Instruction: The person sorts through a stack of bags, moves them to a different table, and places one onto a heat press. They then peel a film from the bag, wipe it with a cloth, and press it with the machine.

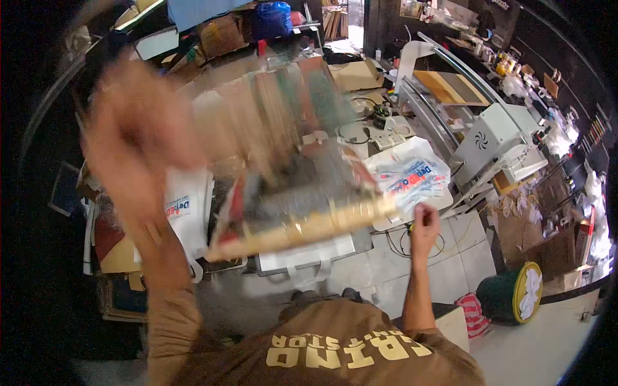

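Note:
My left hand (138,125) is raised high at the left, close to the camera and smeared by motion; its fingers do not show clearly. A blurred brownish shape (254,122) extends to the right from beside it. Below stands a wood-edged screen printing frame (302,228), tilted over the work surface, with a grey middle and red along its sides. My right hand (425,226) is beyond the frame's right corner, fingers curled closed, and what they may hold is hidden. Next to it lies a white bag (415,174) with blue and red print.
Another printed white bag (187,206) lies at the left, and a white bag with handles (309,260) hangs at the front edge. A pale machine (496,135) stands at the right. A green bin (515,293) and a red-striped bag (473,315) are on the floor.

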Action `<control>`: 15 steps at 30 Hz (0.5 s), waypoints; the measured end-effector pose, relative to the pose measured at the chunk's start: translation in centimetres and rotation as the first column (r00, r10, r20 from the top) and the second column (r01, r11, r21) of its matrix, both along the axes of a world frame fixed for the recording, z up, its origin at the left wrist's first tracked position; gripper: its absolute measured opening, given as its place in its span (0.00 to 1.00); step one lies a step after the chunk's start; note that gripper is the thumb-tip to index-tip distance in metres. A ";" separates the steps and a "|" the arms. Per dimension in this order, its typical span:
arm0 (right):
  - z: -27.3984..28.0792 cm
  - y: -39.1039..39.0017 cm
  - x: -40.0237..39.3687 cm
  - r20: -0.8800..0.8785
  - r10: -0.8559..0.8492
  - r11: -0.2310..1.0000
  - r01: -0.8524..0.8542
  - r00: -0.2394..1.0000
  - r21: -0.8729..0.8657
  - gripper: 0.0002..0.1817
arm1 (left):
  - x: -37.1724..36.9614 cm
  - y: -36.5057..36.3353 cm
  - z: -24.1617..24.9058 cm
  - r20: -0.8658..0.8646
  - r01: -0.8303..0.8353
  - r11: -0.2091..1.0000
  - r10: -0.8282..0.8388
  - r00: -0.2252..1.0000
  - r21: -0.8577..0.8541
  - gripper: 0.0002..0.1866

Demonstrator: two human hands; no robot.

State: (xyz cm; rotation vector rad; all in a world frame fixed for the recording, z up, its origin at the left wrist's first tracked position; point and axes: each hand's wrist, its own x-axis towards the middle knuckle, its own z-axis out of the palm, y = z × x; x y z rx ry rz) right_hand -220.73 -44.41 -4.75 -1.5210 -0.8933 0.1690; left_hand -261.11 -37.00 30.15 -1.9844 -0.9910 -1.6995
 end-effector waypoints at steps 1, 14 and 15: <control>4.4 -0.2 0.1 -0.079 0.005 0.995 0.003 0.997 0.100 0.11 | 4.8 -3.2 -3.6 -0.203 0.483 0.859 -0.449 0.870 0.171 0.20; 4.7 -2.9 -17.9 0.323 0.807 0.559 -0.816 0.494 -0.147 0.27 | 5.6 -10.1 -31.0 0.013 0.371 0.626 -0.500 0.866 -0.686 0.11; 5.3 -2.9 -17.9 0.306 0.806 0.569 -0.806 0.506 -0.166 0.28 | 5.5 -9.3 -31.1 0.073 0.403 0.582 -0.506 0.859 -0.707 0.10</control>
